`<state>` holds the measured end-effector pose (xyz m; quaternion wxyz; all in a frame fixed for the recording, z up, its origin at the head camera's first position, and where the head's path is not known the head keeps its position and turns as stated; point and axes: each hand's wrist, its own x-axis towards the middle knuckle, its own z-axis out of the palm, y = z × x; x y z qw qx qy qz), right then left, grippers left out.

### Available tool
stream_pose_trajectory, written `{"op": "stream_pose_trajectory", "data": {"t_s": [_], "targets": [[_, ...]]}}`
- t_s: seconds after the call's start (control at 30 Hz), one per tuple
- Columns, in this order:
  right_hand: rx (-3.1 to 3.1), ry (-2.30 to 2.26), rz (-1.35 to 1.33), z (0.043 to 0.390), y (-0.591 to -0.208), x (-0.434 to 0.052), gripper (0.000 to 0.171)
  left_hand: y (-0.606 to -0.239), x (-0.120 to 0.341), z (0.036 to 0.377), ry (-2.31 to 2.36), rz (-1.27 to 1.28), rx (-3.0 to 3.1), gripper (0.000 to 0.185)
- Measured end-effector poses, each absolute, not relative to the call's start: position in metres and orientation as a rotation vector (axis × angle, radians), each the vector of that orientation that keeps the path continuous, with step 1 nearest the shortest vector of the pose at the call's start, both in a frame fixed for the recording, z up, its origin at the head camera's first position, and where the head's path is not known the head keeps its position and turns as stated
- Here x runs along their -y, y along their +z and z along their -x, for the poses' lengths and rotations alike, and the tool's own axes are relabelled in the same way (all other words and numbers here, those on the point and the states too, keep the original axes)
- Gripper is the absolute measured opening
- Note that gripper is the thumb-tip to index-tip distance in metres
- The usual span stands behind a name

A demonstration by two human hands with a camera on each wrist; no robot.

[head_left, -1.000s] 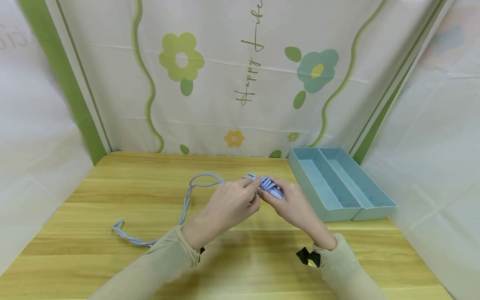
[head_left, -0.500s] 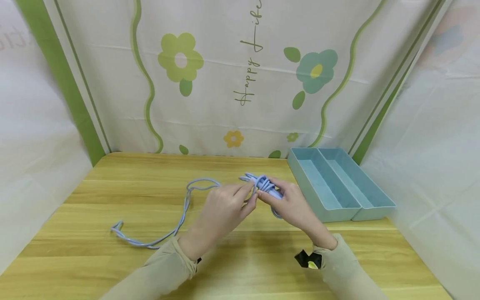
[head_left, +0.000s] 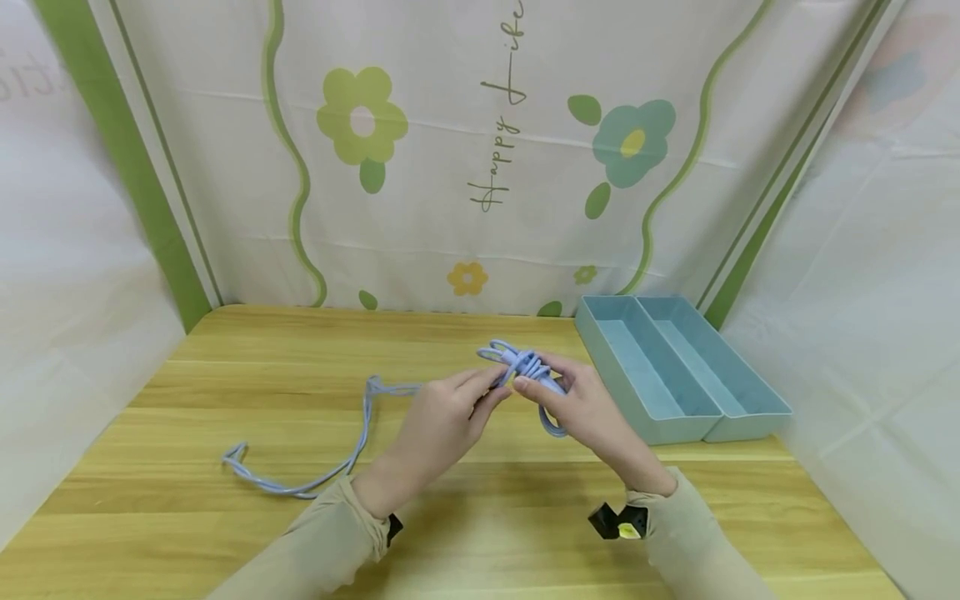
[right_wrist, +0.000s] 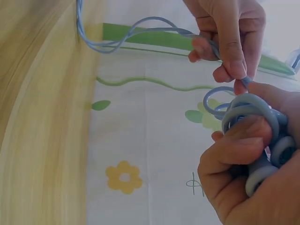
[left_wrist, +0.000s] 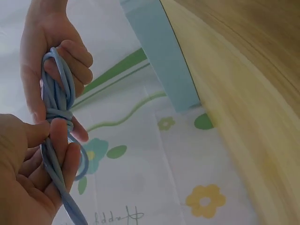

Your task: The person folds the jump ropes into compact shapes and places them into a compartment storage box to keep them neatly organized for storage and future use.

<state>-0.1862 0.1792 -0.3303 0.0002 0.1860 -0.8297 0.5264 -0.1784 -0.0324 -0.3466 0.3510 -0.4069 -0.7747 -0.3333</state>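
A long light blue rope (head_left: 527, 367) is wound into a bundle between both hands, above the table. My right hand (head_left: 588, 408) grips the bundle, its fingers curled round thicker tube-like parts (right_wrist: 260, 174) that show in the right wrist view. Loops stick out at the bundle's far end, and another hangs below the right hand. My left hand (head_left: 438, 421) pinches the doubled rope right beside the wraps, as the left wrist view shows. From there the twisted tail (head_left: 365, 425) runs left along the table to a small folded end.
Two blue-green trays (head_left: 648, 429) stand side by side at the table's back right. A white flowered curtain (head_left: 450, 167) hangs behind the wooden table (head_left: 172, 533), with more white cloth at both sides. Small black devices (head_left: 618, 521) sit at the wrists.
My left hand has drawn slightly left and down from the bundle. More loops show at the bundle's far end and below the right hand. The tail's upper bend has dropped and flattened.
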Motion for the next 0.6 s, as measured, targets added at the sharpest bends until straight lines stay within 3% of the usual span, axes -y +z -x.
{"op": "stream_pose_trajectory", "data": {"t_s": [0.6], "targets": [[2.423,2.040,-0.608,0.1858,-0.3262,-0.1848,0.029,-0.3534,0.0295,0.1832,-1.335,1.179,1.951,0.019]]}}
